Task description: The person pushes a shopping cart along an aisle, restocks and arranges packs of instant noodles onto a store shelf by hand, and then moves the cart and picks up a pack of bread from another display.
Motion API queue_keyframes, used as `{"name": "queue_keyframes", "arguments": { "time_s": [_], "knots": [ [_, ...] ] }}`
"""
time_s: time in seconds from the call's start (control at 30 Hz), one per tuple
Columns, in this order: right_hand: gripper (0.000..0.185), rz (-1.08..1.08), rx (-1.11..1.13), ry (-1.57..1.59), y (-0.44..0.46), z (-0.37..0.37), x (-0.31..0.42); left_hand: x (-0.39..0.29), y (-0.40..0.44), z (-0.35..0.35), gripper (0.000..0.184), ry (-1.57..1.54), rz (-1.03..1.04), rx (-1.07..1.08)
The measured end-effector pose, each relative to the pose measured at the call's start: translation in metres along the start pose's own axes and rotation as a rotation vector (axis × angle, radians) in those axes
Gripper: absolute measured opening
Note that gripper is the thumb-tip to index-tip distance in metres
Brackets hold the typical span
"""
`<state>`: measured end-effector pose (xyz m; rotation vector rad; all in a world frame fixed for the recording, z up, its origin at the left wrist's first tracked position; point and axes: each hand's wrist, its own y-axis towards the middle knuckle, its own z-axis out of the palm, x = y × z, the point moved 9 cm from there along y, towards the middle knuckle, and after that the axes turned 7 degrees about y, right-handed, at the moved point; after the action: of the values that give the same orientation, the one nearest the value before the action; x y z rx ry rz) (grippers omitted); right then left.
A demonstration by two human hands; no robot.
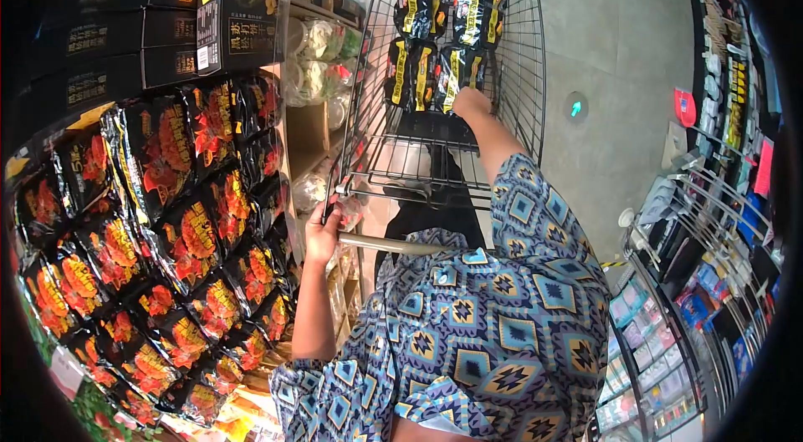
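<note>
A wire shopping cart (542, 49) stands in front of me. Four-sided, shiny black-and-yellow plastic packs lie in it in two rows, among them an upper left pack (421, 3) and an upper right pack (479, 11). My right hand (473, 102) reaches into the basket, its fingers closed on the lower edge of the nearest right pack (460, 72). Beside that one lies the nearest left pack (410, 74). My left hand (323, 233) is wrapped around the left end of the cart's handle (389, 243); some of its fingers are hidden.
On the left rise stacked black packs with red-and-yellow print (192, 241), below black boxes (109, 32). Shelves with clear-wrapped goods (322, 78) stand beside the cart. Grey floor (602, 49) with a green arrow marker (575, 108) lies to the right, then racks of small goods (719, 216).
</note>
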<state>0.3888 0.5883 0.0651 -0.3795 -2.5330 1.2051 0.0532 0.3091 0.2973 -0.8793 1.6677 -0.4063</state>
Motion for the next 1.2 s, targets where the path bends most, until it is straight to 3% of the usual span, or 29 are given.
{"name": "queue_keyframes", "arguments": {
  "time_s": [0.37,0.5,0.7,0.77,0.9,1.07,1.2],
  "knots": [
    [0.035,-0.070,0.048,-0.041,0.005,0.003,-0.012,0.015,0.004,-0.002,0.032,-0.111,-0.062,0.006],
    [0.040,-0.141,0.028,-0.105,-0.014,-0.026,-0.009,0.017,0.003,-0.004,0.032,-0.083,-0.072,-0.013],
    [0.040,-0.328,-0.074,0.141,0.020,-0.066,0.055,0.015,0.002,-0.007,0.033,-0.040,-0.013,-0.030],
    [0.039,-0.445,-0.207,0.248,0.047,-0.074,0.079,0.006,-0.001,-0.002,0.033,-0.077,-0.068,-0.029],
    [0.031,-0.285,-0.186,0.229,0.048,-0.087,0.091,0.018,0.003,-0.004,0.031,-0.077,-0.043,-0.032],
    [0.026,-0.174,-0.627,0.430,0.041,-0.159,0.066,0.016,-0.001,-0.002,0.032,-0.103,-0.110,-0.048],
    [0.057,-0.043,-0.662,0.285,0.063,-0.183,0.046,0.023,0.000,-0.002,0.032,-0.116,-0.118,-0.020]
  ]
}}
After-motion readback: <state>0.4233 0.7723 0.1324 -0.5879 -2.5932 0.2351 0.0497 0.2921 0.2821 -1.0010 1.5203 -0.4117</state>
